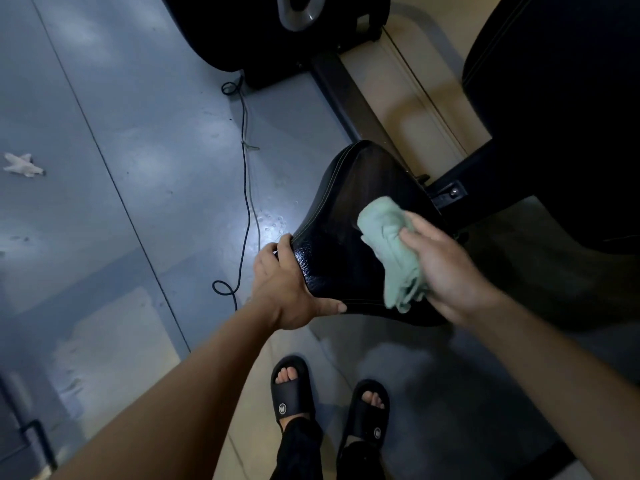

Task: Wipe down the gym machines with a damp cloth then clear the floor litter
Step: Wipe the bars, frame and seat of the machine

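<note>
Right hand on cloth

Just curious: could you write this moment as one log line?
wiping | right hand presses pale green cloth on black padded seat | left hand grips seat edge

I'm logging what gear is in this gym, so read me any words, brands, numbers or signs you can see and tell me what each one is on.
No readable words or numbers.
Left slipper: a small round white emblem on the strap, too small to read.
Right slipper: the same round emblem, also unreadable.
Black seat, green cloth and the machine housing: no text shows.
</note>
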